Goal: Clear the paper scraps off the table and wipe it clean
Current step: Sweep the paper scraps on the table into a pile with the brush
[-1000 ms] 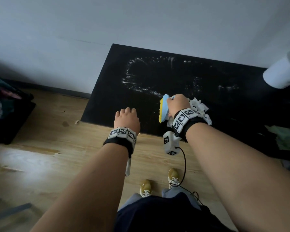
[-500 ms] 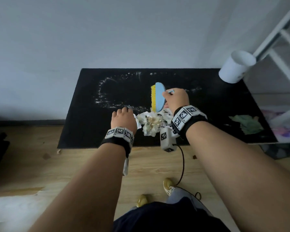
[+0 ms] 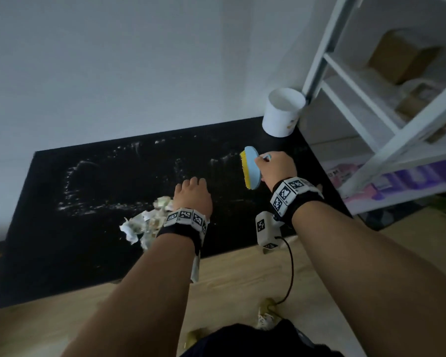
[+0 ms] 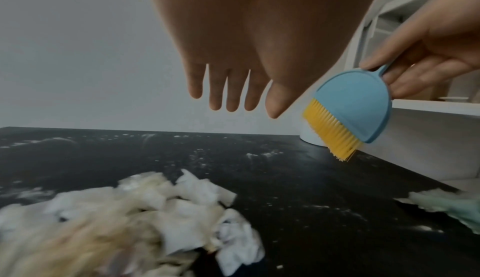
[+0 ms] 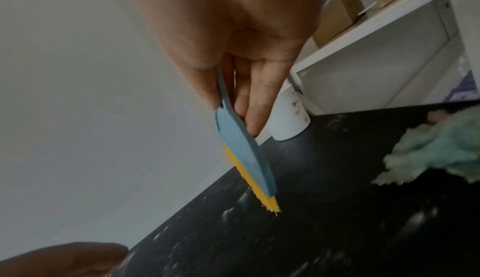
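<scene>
1. Nearest the person, the pile of paper scraps point(image 3: 144, 225) sits heaped on the black worktop point(image 3: 62, 253), white and yellowish bits bunched together close to the near edge, just left of the left wrist.
2. The left hand point(image 3: 192, 195) hovers right beside that pile, palm down, fingers point(image 4: 231, 88) straight and side by side, holding nothing; in the left wrist view they hang clear above the surface.
3. Over to the right, the right hand point(image 3: 274, 168) pinches the thin handle of a small blue brush point(image 3: 251, 168), thumb on one side, fingers laid along the back of the head.
4. The brush's yellow bristles point(image 4: 331, 132) point down and left. In the right wrist view their tips are at the worktop, though contact itself cannot be told.
5. A crumpled pale green cloth point(image 5: 436, 152) lies on the right part of the worktop, well apart from the scraps.
6. Farther in, streaks and a looping trail of white powder point(image 3: 88, 186) mark the dark surface across its middle and far side.
7. At the far right corner stands a white cup point(image 3: 282, 112), upright, near the wall.
8. Beyond the worktop's right end rises a white shelf unit point(image 3: 371, 99) with brown boxes on its shelves.
</scene>
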Available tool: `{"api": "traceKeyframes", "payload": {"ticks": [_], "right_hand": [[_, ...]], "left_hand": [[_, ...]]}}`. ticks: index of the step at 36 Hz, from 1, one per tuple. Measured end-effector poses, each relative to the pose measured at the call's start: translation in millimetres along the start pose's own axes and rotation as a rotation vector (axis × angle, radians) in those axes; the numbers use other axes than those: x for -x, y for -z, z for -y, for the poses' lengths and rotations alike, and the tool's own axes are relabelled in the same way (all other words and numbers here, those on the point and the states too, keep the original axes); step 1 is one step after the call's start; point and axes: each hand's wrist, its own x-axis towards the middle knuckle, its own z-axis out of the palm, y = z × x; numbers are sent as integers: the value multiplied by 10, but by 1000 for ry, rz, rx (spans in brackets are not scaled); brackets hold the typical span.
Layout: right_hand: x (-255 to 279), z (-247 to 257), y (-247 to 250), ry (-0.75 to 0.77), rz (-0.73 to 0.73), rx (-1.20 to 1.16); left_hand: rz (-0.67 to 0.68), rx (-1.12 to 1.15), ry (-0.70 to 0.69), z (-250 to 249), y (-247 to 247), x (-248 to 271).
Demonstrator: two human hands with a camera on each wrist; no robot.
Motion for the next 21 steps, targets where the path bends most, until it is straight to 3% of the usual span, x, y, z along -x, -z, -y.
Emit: {"api": "traceKeyframes", "payload": {"ticks": [11,21], "right_hand": [[-795,-735,688,17,11,195],[-1349,-887,942,-33,91,247]], "left_hand": [[-16,37,-44,-1295,-5,-647],[-35,35,-80,-1796,230,-1489]]}}
